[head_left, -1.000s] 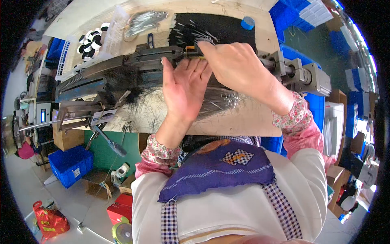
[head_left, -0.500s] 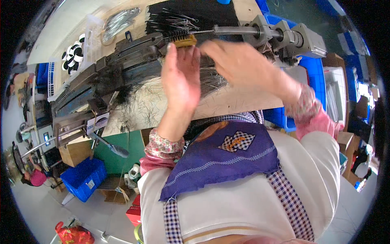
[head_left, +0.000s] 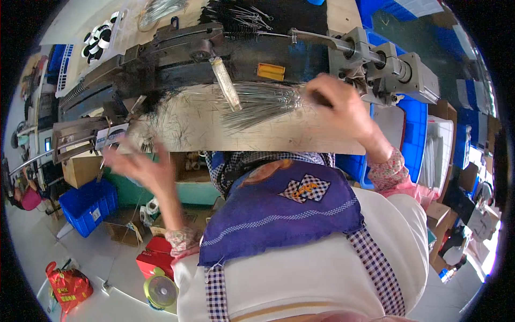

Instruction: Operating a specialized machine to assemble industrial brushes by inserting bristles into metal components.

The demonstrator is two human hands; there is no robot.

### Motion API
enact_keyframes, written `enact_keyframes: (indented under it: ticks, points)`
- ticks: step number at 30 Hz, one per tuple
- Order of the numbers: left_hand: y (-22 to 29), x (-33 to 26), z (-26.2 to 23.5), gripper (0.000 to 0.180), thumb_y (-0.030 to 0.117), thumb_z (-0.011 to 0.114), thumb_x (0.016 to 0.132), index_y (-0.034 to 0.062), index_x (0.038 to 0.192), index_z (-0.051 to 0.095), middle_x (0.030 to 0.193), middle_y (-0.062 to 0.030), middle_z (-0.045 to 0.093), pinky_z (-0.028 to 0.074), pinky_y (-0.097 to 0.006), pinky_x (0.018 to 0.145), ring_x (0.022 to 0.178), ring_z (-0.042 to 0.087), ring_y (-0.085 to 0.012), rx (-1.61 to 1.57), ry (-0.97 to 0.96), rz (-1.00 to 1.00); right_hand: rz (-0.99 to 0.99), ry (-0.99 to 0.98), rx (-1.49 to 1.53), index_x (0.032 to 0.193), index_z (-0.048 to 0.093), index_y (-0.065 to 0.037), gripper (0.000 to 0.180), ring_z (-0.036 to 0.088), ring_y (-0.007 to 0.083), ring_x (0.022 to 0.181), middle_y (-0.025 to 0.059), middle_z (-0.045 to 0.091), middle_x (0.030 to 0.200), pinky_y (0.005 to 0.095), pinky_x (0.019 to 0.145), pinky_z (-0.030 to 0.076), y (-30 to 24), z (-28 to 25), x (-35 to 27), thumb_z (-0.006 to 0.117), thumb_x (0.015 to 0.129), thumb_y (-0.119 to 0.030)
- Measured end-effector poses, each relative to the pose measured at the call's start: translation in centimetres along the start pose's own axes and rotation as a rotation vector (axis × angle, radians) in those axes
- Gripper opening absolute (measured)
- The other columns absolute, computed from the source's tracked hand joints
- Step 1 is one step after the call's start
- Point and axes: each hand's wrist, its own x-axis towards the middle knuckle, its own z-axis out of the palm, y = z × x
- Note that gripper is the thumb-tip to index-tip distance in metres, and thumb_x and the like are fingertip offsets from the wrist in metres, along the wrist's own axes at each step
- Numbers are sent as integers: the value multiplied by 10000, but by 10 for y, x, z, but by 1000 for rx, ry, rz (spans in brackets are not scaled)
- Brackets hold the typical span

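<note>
My left hand (head_left: 142, 166), smeared by motion, is over the table's left end beside a metal fixture (head_left: 80, 142). Its fingers are spread, with nothing seen in them. My right hand (head_left: 340, 102) is curled closed at the right end of a bundle of thin metal wires (head_left: 268, 102); a dark patch shows under the fingers, and what they hold, if anything, is hidden. A yellow rectangular block (head_left: 271, 71) rests on the dark machine bed behind the wires. Farther back, a twisted-wire brush with black bristles (head_left: 241, 35) stretches between the machine's clamp (head_left: 206, 43) and its rotating shaft (head_left: 319, 36).
A pale metal bar (head_left: 226, 86) slants from the machine over the wires. Looped wire pieces (head_left: 252, 19) lie on black material at the back. White-and-black spools (head_left: 99, 38) fill a clear bin at left. A blue crate (head_left: 412, 134) stands at right. Bristle clippings litter the tabletop (head_left: 188, 129).
My left hand has moved from the brush to the lower left. The yellow block, earlier at my left hand under the bristles, now lies on the bed. My right hand has drawn down and right.
</note>
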Motion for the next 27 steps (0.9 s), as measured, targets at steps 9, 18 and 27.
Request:
enact_keyframes:
  ticks: [9,18,27]
  points:
    - [-206,-79,14,861,338,663,814,14,1462,199,1057,-295,625,490,-490,780,998,601,-446,105,-329,-722,88,605,414,976,570,13,119,435,83,650,39,555,804,215,584,347,-3,-61,4,503,968,-85]
    - [80,42,-60,566,192,531,917,-28,1396,326,1440,-222,349,218,-447,1118,1367,297,-373,-1045,-233,17,204,219,398,940,593,-19,78,553,62,687,7,588,768,223,606,455,-30,-27,29,585,919,-94]
    - [74,41,-13,228,237,418,1011,36,1028,527,891,-34,540,475,-266,645,738,527,-117,-1562,-543,-314,-59,275,-143,970,642,-19,152,644,282,785,108,653,883,343,672,519,-15,-32,66,644,839,-95]
